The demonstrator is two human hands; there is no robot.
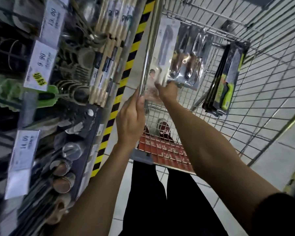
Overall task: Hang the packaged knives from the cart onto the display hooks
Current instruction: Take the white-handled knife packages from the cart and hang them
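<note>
A wire shopping cart (255,79) fills the right half of the view. My left hand (131,123) grips the cart's shiny rim bar (149,48). My right hand (169,90) reaches inside the cart and pinches the lower edge of a clear pack of brown-handled knives (186,65). A white carded knife pack (165,46) lies against the rim beside it. A stack of green-handled knife packs (226,79) leans on the cart's far wall.
Display shelving on the left holds hanging utensils (78,68), wooden-handled tools (107,53), metal cups (63,169) and price tags (41,65). Yellow-black hazard tape (123,74) marks the shelf base. My legs and a shoe (164,130) show under the cart.
</note>
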